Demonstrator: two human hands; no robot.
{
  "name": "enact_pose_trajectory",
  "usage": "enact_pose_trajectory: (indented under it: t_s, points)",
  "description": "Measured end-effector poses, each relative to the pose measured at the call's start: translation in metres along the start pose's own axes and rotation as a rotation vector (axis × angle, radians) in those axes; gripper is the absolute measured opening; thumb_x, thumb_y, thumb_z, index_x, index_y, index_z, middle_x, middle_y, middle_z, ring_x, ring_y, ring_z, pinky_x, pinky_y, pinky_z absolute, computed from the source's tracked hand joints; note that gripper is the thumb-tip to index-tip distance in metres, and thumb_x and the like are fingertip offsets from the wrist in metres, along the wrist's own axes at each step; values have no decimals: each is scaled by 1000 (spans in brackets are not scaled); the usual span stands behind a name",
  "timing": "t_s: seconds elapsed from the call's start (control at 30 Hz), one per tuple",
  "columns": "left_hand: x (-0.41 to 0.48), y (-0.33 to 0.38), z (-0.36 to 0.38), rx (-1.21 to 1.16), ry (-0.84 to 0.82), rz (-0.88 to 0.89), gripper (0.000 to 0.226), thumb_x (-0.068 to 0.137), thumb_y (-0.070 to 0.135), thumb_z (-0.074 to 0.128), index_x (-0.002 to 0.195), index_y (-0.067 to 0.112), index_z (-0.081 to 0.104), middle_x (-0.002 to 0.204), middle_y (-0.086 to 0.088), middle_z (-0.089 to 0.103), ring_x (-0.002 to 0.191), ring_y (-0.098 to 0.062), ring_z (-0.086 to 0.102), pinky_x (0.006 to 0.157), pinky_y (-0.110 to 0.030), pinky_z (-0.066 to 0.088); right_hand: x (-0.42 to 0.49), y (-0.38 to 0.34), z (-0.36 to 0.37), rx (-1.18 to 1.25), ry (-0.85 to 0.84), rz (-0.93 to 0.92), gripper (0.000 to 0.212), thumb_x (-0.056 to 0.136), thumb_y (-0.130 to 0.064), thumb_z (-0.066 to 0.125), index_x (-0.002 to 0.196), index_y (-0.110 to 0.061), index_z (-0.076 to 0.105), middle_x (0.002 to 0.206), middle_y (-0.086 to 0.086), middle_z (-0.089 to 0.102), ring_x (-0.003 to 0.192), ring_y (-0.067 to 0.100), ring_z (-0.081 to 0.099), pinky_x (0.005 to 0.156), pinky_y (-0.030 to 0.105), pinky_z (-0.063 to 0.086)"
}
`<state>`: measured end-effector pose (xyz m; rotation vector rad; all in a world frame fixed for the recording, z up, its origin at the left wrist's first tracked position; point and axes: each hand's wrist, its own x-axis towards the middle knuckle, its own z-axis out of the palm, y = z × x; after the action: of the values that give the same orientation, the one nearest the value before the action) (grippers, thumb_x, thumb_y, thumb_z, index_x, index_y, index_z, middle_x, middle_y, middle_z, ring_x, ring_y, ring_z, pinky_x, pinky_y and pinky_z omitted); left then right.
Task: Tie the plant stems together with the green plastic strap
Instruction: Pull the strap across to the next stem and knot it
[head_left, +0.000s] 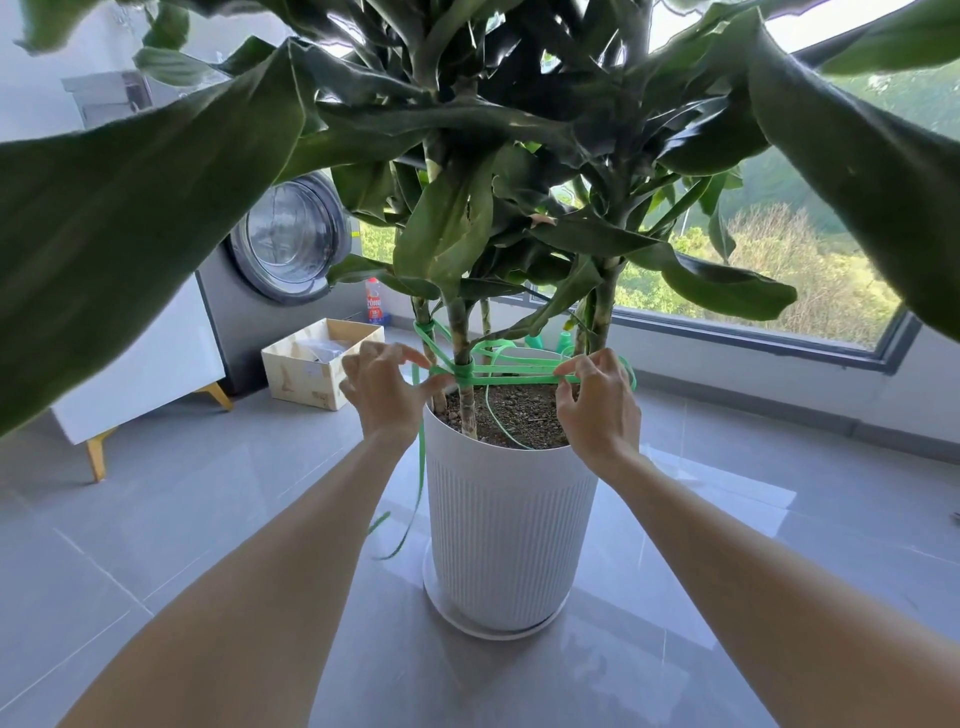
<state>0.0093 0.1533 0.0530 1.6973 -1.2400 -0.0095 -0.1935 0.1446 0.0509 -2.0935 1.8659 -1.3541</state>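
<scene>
Green strap pinched in my left grip beside the stem wrap, right grip pinching farther along. If I ease off, that wrap could slip loose.

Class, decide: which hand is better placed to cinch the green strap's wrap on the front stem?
Probably left. The left hand pinches the green plastic strap right beside its wrap on the striped front stem; the right hand pinches it farther along.

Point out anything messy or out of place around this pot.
The loose tail of the green strap dangles outside the pot, on its left, toward the floor; a slack loop sags onto the soil. Nothing else stands out.
</scene>
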Motion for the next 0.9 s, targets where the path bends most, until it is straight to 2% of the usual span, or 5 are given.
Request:
enact_pose_trajectory:
  t_s: [0.3, 0.5, 0.6, 0.77, 0.9]
  points:
    - [-6, 2, 4, -370, -156, -177, 23, 70, 22, 81, 92, 17, 77, 95, -1, 70, 88, -15, 59, 75, -21, 40, 7, -5, 9, 5, 11, -37, 14, 89, -17, 58, 97, -16, 69, 106, 1, 58, 108, 20, 48, 90, 41, 45]
    - [-12, 5, 3, -634, -305, -353, 30, 78, 15, 75, 107, 9, 71, 95, 1, 66, 81, 0, 53, 83, -18, 36, 11, -6, 13, -1, 15, -46, 15, 90, -18, 56, 98, -18, 69, 104, -1, 63, 107, 19, 47, 92, 36, 40]
    - [-12, 5, 2, -630, -355, -322, 31, 83, 13, 70, 114, 8, 67, 97, 2, 63, 73, 6, 49, 74, -11, 38, 13, -7, 14, 4, 16, -27, 16, 90, -17, 55, 98, -18, 68, 106, -1, 64, 109, 19, 46, 93, 35, 37]
    - [-10, 5, -1, -619, -498, -316, 33, 90, 16, 61, 123, 14, 61, 110, 6, 59, 102, -8, 49, 101, -29, 38, 15, -10, 15, 20, 25, -15, 16, 90, -15, 56, 99, -17, 69, 108, 0, 66, 110, 20, 47, 94, 37, 39]
    - [-5, 4, -1, -605, -642, -322, 34, 94, 20, 54, 128, 22, 56, 114, 6, 58, 108, -9, 47, 91, -28, 37, 17, -9, 16, 25, 18, -20, 16, 90, -15, 55, 100, -17, 68, 104, 1, 66, 105, 21, 50, 96, 36, 39]
